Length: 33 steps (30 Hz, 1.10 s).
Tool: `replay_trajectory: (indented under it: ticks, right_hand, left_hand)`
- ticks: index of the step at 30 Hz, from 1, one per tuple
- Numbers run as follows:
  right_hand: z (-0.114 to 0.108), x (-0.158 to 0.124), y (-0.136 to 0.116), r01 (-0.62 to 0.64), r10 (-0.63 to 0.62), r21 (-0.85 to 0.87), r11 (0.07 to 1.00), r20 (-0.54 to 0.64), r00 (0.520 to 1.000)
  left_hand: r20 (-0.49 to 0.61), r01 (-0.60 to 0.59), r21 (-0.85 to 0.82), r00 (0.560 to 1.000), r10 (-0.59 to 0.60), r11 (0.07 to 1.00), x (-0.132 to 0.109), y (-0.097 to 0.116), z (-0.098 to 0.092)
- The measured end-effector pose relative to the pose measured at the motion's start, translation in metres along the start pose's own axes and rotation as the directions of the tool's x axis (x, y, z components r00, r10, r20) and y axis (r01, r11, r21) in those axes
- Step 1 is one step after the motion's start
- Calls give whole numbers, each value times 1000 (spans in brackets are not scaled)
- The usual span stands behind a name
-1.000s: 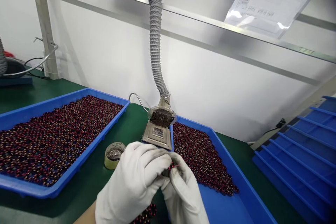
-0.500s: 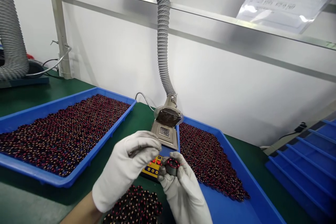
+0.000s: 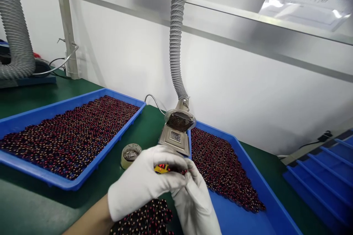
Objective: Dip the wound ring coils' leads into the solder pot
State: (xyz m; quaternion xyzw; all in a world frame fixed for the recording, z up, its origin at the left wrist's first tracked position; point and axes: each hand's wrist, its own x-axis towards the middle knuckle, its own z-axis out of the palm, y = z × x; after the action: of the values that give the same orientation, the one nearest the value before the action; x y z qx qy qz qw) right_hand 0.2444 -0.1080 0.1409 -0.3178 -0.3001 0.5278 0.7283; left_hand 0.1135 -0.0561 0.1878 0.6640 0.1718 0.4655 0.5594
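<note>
Both my hands wear white gloves with greyed fingertips and meet low in the middle of the view. My right hand [image 3: 196, 200] grips a small dark ring-shaped coil [image 3: 183, 171] with red winding, mostly hidden by fingers. Curving over from the left, the thumb and fingers of my left hand [image 3: 150, 176] close on the same coil; their exact contact is hidden. Through the gap in that hand shows a yellow panel [image 3: 161, 169] with red digits. Behind stands a metal unit [image 3: 165, 137] with a square silvery opening, perhaps a solder pot.
Blue trays of similar coils stand left [image 3: 78, 181] and right [image 3: 237, 143]. A loose coil pile [image 3: 149, 216] lies below my hands. A round tub [image 3: 124, 162] holds silvery material. Above the unit hangs a fan hood [image 3: 180, 120] on a grey hose [image 3: 177, 40]. Ribbed blue plastic [image 3: 322, 180] is at far right.
My left hand has moved right and down, onto the coil in my right hand, uncovering the round tub. The coil is now mostly covered. The view has shifted slightly.
</note>
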Motion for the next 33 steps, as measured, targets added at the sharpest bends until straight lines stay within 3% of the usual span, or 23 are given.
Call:
replay_trajectory:
  ticks: [2, 7, 8, 10, 13, 17, 19, 22, 24, 29, 33]
  right_hand:
    - [2, -3, -1, 20, -21, -17, 1000, -23, 1000]
    - [4, -10, -7, -120, 110, 149, 981, 73, 991]
    - [3, -11, -8, -153, 135, 193, 969, 103, 986]
    - [1, -10, -8, -182, 155, 244, 952, 128, 980]
    - [-4, -9, -6, -162, 144, 207, 965, 96, 985]
    - [-9, -11, -1, -79, 79, 42, 996, -13, 997]
    - [-10, -12, 1, -48, 47, -10, 999, -45, 998]
    - [-10, -12, 0, -57, 56, -26, 998, -31, 998]
    - [-9, -12, -4, -57, 57, -48, 997, -12, 998]
    - [-4, -10, -9, 31, -35, -120, 992, -31, 999]
    - [-2, -11, -8, 51, -54, -133, 990, -14, 998]
  left_hand:
    - [-4, -13, -43, 1000, 12, 999, 1, -3, 3]
    - [-237, -27, -14, 971, 23, 1000, -1, -3, -3]
    - [-219, -14, 31, 976, 21, 999, -2, -2, -5]
    - [-69, -3, 180, 997, 16, 984, -4, 1, -6]
    - [129, -121, 345, 988, 81, 931, -4, 0, -1]
    - [88, -260, 178, 965, 247, 949, -1, -8, 7]
    - [18, -229, 60, 973, 228, 972, -1, -11, 6]
    - [-140, -115, -92, 985, 101, 989, -2, -8, -3]
    - [-197, -62, -94, 979, 43, 994, -2, -3, -10]
    - [34, 55, 125, 998, -60, 991, 3, 4, -8]
    - [-18, 12, -12, 1000, -12, 1000, 1, 0, -1]
